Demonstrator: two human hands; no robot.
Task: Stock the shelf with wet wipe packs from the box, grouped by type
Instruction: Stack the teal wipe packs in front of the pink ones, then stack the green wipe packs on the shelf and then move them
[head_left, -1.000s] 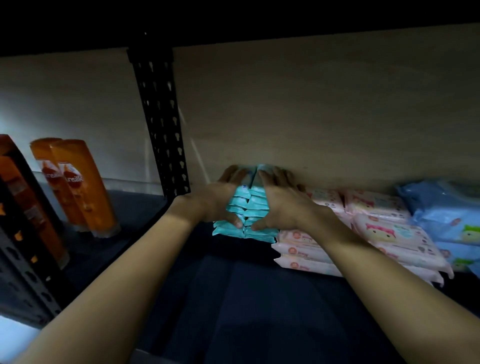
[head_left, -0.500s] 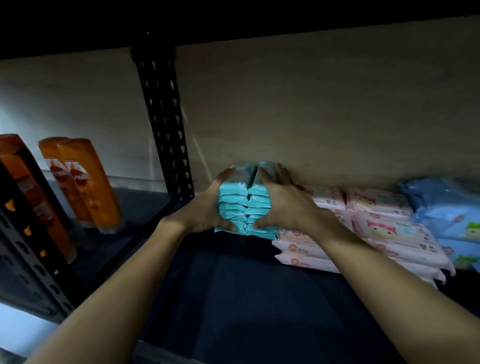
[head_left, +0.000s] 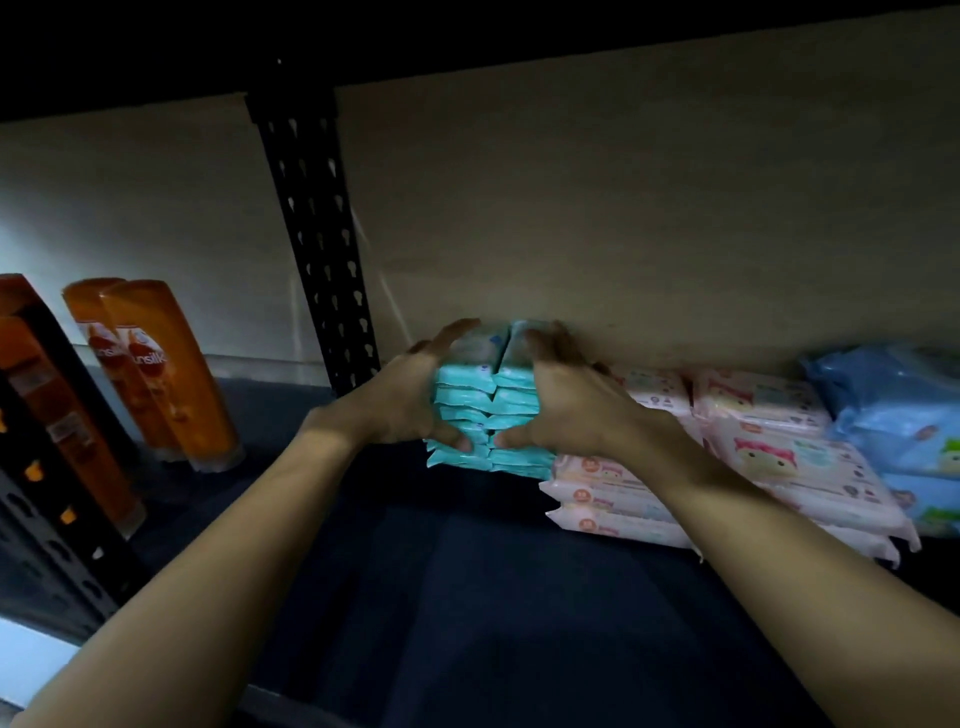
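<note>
We have both hands on the double stack of small teal plastic-wrapped wet wipe packs (head_left: 488, 415), which sits at the back of the dark shelf board (head_left: 467, 597), close to the pale back wall and touching the stacks of pink-and-white soft wipe packs (head_left: 727, 467) on its right. Our left hand (head_left: 400, 405) cups the stack's left side, fingers curled over the top and thumb pressing low on the front. Our right hand (head_left: 566, 410) mirrors it on the right side, fingers over the top, thumb low on the front. So both hands clasp the stack between them.

We judge these packs light and soft, with slick film that lets one slide off another. A loose pile like this likely buckles if squeezed in the middle. The safest hold is probably this one: palms flat on the outer sides, thumbs low, fingers capping the top.

Further right lie blue soft wipe packs (head_left: 893, 415). Left of the black perforated steel upright (head_left: 317, 249) stand orange shampoo bottles (head_left: 166, 374). The box is not in view.
</note>
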